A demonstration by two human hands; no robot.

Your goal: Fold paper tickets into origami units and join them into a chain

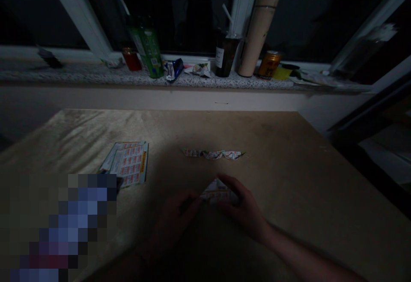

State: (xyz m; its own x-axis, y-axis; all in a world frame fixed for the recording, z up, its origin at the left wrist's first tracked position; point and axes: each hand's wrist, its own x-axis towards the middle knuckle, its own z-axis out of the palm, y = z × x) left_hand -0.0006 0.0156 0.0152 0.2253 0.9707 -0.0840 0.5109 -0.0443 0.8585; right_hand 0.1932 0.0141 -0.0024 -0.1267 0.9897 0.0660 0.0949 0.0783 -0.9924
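Both hands, left hand [178, 207] and right hand [239, 205], fingers pinched on a folded paper piece [215, 191] on the desk [289, 166].

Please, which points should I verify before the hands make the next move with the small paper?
1. Right hand grips the paper: ok.
2. Left hand touches its left corner: ok.
3. Folds aligned: cannot tell, too dark.
4. Three folded pieces lie apart from both hands: ok.
5. Sheets lie on the table, left of the hands, untouched: ok.
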